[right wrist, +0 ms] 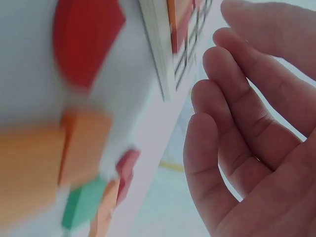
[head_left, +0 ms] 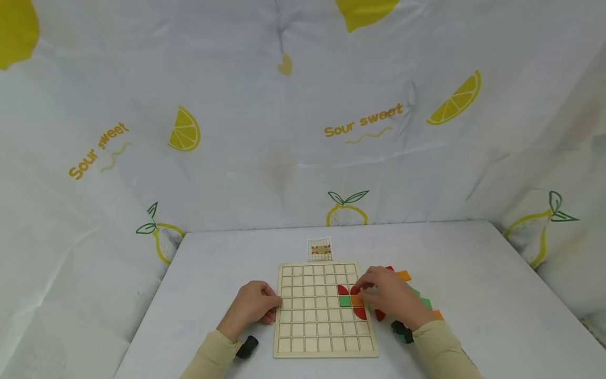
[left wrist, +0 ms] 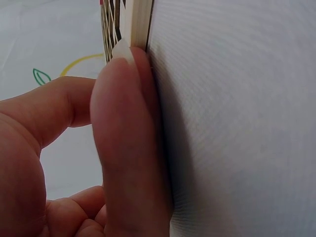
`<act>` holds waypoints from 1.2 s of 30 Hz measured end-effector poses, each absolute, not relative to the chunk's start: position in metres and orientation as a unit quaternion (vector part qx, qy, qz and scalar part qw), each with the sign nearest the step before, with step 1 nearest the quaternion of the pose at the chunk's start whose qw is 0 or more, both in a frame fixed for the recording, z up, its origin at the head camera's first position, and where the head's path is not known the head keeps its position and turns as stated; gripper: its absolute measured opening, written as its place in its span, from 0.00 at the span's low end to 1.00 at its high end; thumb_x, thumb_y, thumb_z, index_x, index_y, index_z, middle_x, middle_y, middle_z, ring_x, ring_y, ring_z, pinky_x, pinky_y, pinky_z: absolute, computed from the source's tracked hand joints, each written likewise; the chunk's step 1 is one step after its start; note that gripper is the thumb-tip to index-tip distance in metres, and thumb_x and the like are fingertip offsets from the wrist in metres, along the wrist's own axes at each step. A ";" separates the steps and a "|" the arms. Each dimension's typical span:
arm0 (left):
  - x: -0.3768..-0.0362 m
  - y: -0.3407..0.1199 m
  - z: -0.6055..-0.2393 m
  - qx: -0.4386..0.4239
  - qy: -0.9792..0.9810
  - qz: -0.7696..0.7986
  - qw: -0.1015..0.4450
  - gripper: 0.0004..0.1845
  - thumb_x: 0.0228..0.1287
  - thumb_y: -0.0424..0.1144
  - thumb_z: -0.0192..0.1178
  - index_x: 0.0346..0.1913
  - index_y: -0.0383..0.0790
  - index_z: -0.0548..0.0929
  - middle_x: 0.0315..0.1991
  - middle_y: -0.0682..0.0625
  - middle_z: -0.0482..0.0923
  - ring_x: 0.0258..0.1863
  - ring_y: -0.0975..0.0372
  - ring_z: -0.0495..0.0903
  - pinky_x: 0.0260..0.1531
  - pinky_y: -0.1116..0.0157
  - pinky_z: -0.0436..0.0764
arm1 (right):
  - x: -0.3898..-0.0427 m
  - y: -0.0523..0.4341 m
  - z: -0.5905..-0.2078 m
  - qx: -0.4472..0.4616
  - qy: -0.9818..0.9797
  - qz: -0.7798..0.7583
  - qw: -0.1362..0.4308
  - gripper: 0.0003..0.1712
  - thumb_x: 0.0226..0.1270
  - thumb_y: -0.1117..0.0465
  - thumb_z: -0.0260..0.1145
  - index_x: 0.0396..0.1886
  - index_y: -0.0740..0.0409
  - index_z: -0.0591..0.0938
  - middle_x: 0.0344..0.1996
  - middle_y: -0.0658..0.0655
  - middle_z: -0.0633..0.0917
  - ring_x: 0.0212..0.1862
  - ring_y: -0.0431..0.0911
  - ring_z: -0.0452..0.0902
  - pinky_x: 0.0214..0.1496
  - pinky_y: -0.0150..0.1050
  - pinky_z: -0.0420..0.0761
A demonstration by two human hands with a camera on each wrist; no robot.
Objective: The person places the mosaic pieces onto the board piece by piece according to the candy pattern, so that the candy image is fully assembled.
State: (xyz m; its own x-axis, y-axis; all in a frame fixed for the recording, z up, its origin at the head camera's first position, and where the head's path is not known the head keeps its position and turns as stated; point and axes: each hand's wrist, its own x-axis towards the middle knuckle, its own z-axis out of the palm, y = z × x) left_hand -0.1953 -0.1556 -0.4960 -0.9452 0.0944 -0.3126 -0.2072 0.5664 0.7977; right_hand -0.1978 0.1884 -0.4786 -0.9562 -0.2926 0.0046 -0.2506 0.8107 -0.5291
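A wooden grid board (head_left: 322,310) lies flat on the white worktop (head_left: 497,295), near its front edge and between the two hands. A few coloured pieces sit in its cells on the right side: two red (head_left: 342,289) ones, a green square (head_left: 345,301) and an orange square (head_left: 356,300) beside it. The right hand (head_left: 390,296) hovers over that cluster with its fingertips at the orange square; from the head view I cannot tell whether it pinches anything. The right wrist view shows what the head view hides: the fingers (right wrist: 232,123) are straight and relaxed, the palm bare, holding nothing, with the board's edge (right wrist: 158,49) beside them. It also shows loose pieces on the worktop, blurred: a red one (right wrist: 86,39), orange ones (right wrist: 84,143) and a green one (right wrist: 81,202). The left hand (head_left: 253,308) rests at the board's left edge. Only the left wrist view shows the contact: a fingertip (left wrist: 128,123) presses against the side of the board (left wrist: 138,24), the other fingers loosely curled, gripping nothing. Beyond the board lies a small pattern card (head_left: 320,249). A lemon-print cloth (head_left: 284,131) hangs behind
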 end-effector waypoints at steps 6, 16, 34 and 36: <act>-0.193 -0.157 -0.495 -0.033 0.871 0.462 0.164 0.08 0.59 0.39 0.67 0.34 0.38 0.81 0.21 0.48 0.83 0.17 0.63 0.83 0.20 0.66 0.85 | -0.191 0.212 -0.473 -0.107 0.959 -0.257 0.057 0.07 0.62 0.56 0.74 0.39 0.42 0.88 0.36 0.40 0.83 0.46 0.40 0.79 0.50 0.41 0.83; -0.196 -0.158 -0.497 -0.029 0.870 0.465 0.165 0.09 0.60 0.40 0.68 0.34 0.38 0.81 0.21 0.48 0.83 0.17 0.63 0.83 0.20 0.66 0.85 | -0.176 0.228 -0.481 -0.091 0.962 -0.244 0.086 0.10 0.56 0.55 0.78 0.37 0.38 0.87 0.38 0.37 0.84 0.50 0.42 0.77 0.56 0.45 0.83; -0.196 -0.156 -0.496 -0.033 0.868 0.468 0.163 0.09 0.58 0.40 0.67 0.34 0.38 0.81 0.21 0.48 0.83 0.17 0.63 0.83 0.19 0.66 0.84 | -0.169 0.223 -0.493 -0.125 0.970 -0.200 0.060 0.11 0.51 0.53 0.81 0.33 0.33 0.88 0.31 0.37 0.74 0.36 0.34 0.68 0.37 0.28 0.76; -0.196 -0.155 -0.496 -0.032 0.869 0.466 0.162 0.09 0.58 0.40 0.67 0.34 0.38 0.81 0.21 0.48 0.83 0.17 0.63 0.83 0.19 0.66 0.84 | -0.169 0.222 -0.492 -0.122 0.971 -0.197 0.065 0.11 0.51 0.52 0.81 0.32 0.32 0.87 0.31 0.36 0.74 0.37 0.35 0.68 0.38 0.28 0.77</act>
State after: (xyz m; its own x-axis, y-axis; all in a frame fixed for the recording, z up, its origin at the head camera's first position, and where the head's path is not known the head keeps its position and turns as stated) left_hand -0.1957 -0.1552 -0.4959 -0.9454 0.0943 -0.3118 -0.2072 0.5645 0.7990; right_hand -0.1689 0.2225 -0.4923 -0.9616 -0.2631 -0.0784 -0.2117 0.8924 -0.3986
